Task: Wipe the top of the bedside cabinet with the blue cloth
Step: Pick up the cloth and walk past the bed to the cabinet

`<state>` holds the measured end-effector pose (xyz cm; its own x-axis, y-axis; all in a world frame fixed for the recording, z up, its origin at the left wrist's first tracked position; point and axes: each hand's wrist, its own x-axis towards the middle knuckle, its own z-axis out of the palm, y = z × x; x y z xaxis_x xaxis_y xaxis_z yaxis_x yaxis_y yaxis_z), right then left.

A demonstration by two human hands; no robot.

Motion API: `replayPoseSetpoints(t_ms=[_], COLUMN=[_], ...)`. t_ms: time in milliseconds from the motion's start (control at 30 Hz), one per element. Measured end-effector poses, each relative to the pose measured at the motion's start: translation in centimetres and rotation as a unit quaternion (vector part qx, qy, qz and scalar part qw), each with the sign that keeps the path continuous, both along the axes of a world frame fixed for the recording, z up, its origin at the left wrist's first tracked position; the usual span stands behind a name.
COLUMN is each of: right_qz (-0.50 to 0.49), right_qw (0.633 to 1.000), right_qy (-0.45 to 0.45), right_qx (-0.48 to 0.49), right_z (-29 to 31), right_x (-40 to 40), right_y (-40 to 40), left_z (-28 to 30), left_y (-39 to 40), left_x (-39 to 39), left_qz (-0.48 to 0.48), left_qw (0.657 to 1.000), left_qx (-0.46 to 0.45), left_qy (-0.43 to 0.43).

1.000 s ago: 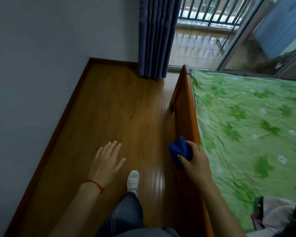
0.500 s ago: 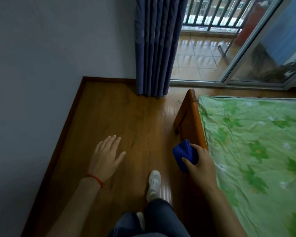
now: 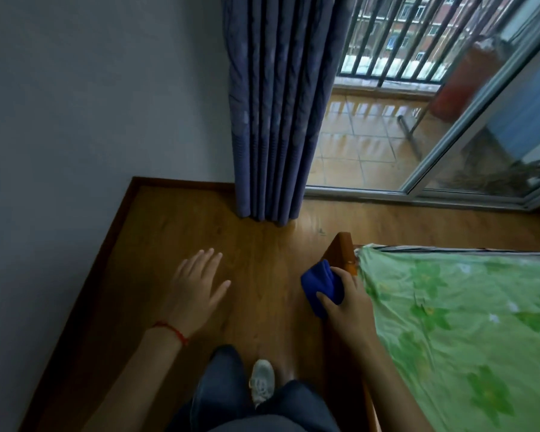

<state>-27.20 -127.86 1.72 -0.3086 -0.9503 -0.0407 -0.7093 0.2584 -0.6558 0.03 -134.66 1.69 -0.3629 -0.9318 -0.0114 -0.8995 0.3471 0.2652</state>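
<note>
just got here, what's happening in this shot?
A person is walking along the wooden bed frame toward the curtain and balcony door. The right hand grips a bunched blue cloth beside the frame's edge. The left hand is open and empty, held out over the wood floor. No bedside cabinet is in view, so no wiping of it is under way. The bed has a green floral sheet.

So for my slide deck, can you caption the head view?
Right hand grips a bunched blue cloth beside the wooden bed frame; left hand open.
</note>
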Motion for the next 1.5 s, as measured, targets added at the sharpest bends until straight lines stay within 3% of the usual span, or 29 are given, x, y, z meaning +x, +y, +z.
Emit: replayPoseSetpoints(t_ms=[300,633,800,1033,1267,1500], right_qz=[-0.052,-0.147,-0.183,-0.226,-0.335,-0.47], right_qw=[0.999,0.989,0.983,0.974,0.941,0.879], right_qy=[-0.006,-0.019,-0.023,-0.03,-0.052,-0.078], right_qx=[-0.008,-0.02,-0.005,-0.011,-0.016,0.0], right_z=[-1.4,-1.7,-1.6,-1.8,-1.5,-1.3], right_x=[-3.7,-6.9,-9.2,-15.5,-22.9,-26.6], right_y=[-13.2,-26.3,-29.4,-33.7,-34.9,-32.5], left_z=[-1.1,-0.9,-1.7,-2.7,-2.0,-2.0], left_y=[-15.1,-32.8,-37.6,-42.5,-47.0,-48.0], left_x=[-3.7,-10.0,-13.8,-22.5,-34.3,-45.2], left_qz=[-0.033,-0.166,-0.215,-0.287,-0.394,-0.527], left_qw=[0.999,0.986,0.975,0.957,0.919,0.85], left_qx=[0.017,0.006,0.044,0.03,0.012,-0.007], left_qy=[-0.017,-0.018,-0.028,-0.027,-0.014,-0.009])
